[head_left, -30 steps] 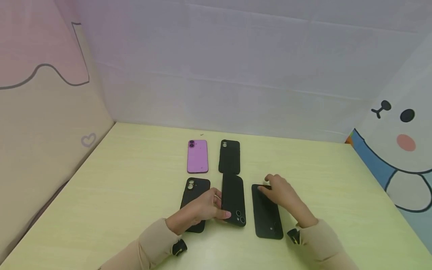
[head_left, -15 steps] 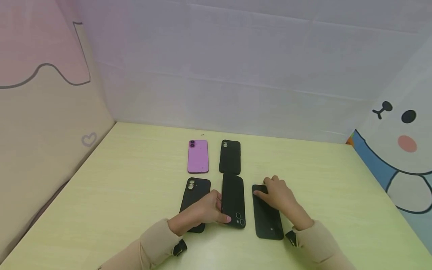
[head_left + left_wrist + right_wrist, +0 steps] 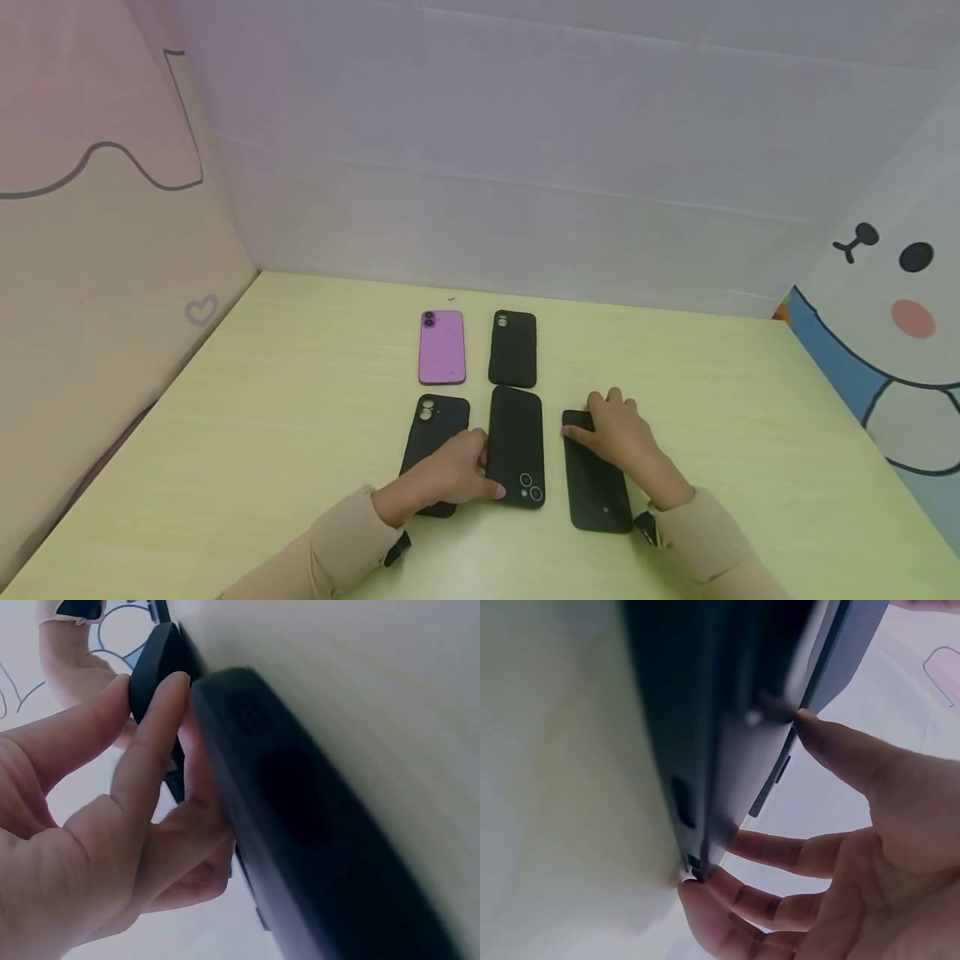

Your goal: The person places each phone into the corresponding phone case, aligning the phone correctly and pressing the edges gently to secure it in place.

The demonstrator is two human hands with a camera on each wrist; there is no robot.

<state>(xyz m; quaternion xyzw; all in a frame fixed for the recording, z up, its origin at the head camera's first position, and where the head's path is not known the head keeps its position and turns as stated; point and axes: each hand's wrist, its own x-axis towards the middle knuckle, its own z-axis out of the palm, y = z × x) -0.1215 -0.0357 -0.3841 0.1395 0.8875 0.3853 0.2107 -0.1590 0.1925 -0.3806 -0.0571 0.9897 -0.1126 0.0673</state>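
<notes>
My left hand [image 3: 453, 471] pinches the near left edge of a black phone [image 3: 516, 442] with two ringed lenses at its near end. The left wrist view has the thumb and index finger [image 3: 169, 697] on the edge of that phone. My right hand [image 3: 622, 429] grips the far end of another flat black phone [image 3: 596, 487], thumb at its left edge and fingers at the far edge. In the right wrist view the fingers [image 3: 780, 851] touch its corner. Partly under my left forearm lies a black phone case [image 3: 442, 421] with two pale lens holes.
A purple phone [image 3: 442, 350] lies back down the table with its lenses up. Beside it is another black phone case [image 3: 513, 348], close to the middle phone's far end. The pale yellow table [image 3: 315, 375] meets a white cloth wall [image 3: 525, 208].
The middle phone has shifted slightly left with my left hand and lies flatter. My right thumb has slid to the left edge of the right phone. The purple phone and cases stay put.
</notes>
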